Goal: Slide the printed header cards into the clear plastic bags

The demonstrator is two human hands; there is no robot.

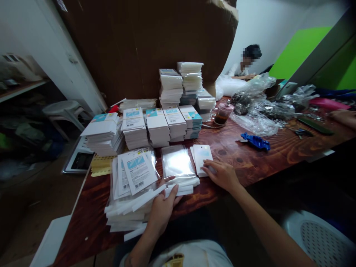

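My left hand [164,202] is closed on the white-flapped lower end of a clear plastic bag, at the front of a stack of clear bags [178,161]. To the right, my right hand [219,172] has its fingers on a small stack of white cards [202,152] with a pale blue print; whether it grips a card is unclear. Left of my left hand lies a pile of bags holding printed cards [139,172], their white flaps fanned toward the table's front edge.
Banded card stacks [158,128] stand behind the bags, with taller packs [171,87] farther back. A glass mug [222,113] of dark liquid, a blue object [255,141] and bags of metal parts [261,107] are to the right. Another person [244,66] sits behind; someone's hand [345,118] shows far right.
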